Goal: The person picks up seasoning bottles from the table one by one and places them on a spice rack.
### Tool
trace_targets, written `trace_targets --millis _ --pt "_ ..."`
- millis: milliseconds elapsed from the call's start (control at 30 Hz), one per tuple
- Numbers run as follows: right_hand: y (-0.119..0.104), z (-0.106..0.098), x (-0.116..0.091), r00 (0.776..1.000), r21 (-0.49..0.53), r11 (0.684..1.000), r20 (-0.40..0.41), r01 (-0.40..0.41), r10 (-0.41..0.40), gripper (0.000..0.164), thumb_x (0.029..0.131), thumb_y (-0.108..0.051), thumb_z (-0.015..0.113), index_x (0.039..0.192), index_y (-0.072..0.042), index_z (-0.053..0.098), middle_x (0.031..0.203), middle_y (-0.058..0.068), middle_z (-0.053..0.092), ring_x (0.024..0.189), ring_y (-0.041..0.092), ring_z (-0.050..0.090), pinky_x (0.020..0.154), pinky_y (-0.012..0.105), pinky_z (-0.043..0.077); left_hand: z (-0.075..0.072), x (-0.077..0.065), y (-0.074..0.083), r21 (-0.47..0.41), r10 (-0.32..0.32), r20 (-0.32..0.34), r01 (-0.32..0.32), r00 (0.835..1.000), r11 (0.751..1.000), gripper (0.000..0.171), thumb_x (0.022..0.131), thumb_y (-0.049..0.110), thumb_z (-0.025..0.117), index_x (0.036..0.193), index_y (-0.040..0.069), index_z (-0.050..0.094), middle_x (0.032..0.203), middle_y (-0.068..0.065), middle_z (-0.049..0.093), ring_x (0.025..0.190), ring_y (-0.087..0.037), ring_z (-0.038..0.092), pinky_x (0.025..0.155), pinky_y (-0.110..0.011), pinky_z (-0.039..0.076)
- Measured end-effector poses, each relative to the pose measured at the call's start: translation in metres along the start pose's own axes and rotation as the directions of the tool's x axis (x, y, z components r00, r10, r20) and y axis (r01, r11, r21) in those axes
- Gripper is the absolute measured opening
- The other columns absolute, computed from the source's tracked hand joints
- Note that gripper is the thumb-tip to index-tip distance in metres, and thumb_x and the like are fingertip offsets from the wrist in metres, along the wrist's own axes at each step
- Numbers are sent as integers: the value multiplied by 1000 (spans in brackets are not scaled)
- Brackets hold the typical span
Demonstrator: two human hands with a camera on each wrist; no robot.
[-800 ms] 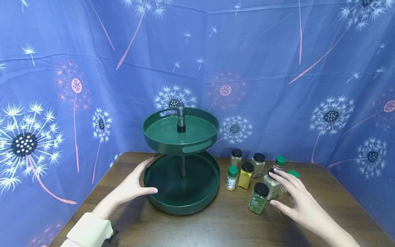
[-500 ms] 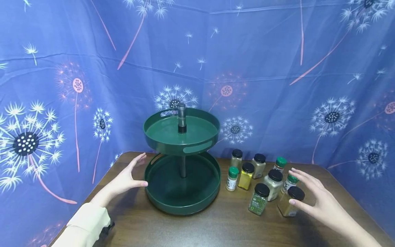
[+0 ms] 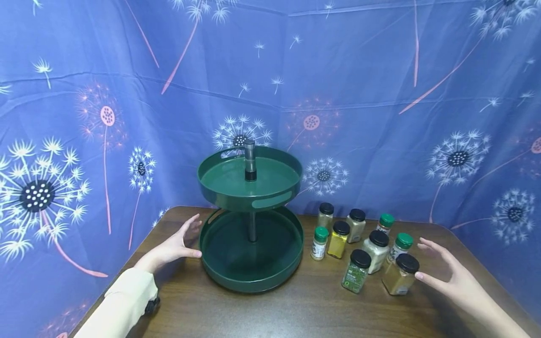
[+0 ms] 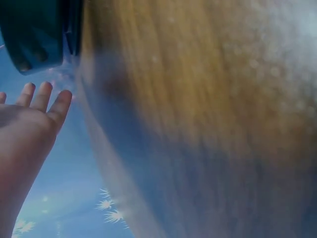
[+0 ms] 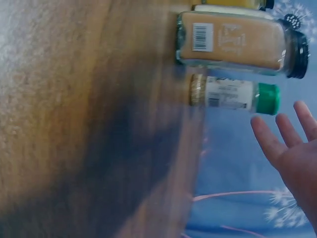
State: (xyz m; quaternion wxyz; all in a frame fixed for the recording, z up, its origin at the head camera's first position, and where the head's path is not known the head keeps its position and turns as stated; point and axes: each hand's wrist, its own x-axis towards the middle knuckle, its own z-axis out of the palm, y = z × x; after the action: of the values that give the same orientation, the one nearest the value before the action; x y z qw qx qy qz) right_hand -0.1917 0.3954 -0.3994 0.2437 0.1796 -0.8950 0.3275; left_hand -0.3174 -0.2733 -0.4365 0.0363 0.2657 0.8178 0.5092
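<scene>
A green two-tier round tray stand (image 3: 251, 281) stands on the table. My left hand (image 3: 175, 246) is just left of its lower tier, fingers spread and nothing held; the thumb tip is at or very near the rim. On the right, my right hand (image 3: 450, 274) hovers with fingers apart beside a black-lidded jar of brown spice (image 3: 398, 278). Its thumb tip is close to that jar's lid; whether they touch I cannot tell. A green-capped spice bottle (image 5: 230, 94) stands near its fingers, also seen in the right wrist view.
Several more spice jars are grouped right of the stand, among them a jar of green herbs (image 3: 354, 277), a yellow spice jar (image 3: 338, 241) and a small green-capped bottle (image 3: 319, 244). The brown wooden table (image 3: 270, 314) backs onto a blue dandelion-print cloth (image 3: 363, 70).
My right hand has drawn back to the right from over the jars, uncovering the brown spice jar. My left hand has moved left, out from over the lower tier.
</scene>
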Motion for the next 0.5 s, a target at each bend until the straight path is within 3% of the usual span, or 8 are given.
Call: trace_targets --millis 100,200,367,500 --pt "6 2 -2 999 61 998 35 -9 7 77 70 5 70 136 -3 32 121 -11 46 112 -13 36 85 4 34 1 4 -4 -45 -32 34 34 999 998 104 69 11 75 143 18 3 145 -24 13 130 -44 16 100 -61 18" --pt "10 4 -5 997 101 994 80 -30 21 74 72 8 66 135 0 29 120 -7 47 110 -12 38 73 8 44 2 6 -6 -82 -51 65 56 997 995 104 70 10 75 143 16 2 146 -23 9 131 -44 12 100 -60 19" --pt "16 10 -10 989 148 986 141 -70 49 67 76 7 62 134 2 30 118 -14 45 107 -13 38 78 7 35 2 6 -7 -113 -44 134 59 990 992 103 72 12 73 143 8 -2 147 -21 0 130 -46 11 99 -59 23" --pt "20 14 -13 981 143 986 185 -88 61 67 77 5 62 135 -1 29 123 -23 37 106 -17 34 76 6 30 0 6 -7 -142 -71 183 98 981 985 102 74 12 72 143 9 -4 148 -18 -3 131 -44 11 101 -55 24"
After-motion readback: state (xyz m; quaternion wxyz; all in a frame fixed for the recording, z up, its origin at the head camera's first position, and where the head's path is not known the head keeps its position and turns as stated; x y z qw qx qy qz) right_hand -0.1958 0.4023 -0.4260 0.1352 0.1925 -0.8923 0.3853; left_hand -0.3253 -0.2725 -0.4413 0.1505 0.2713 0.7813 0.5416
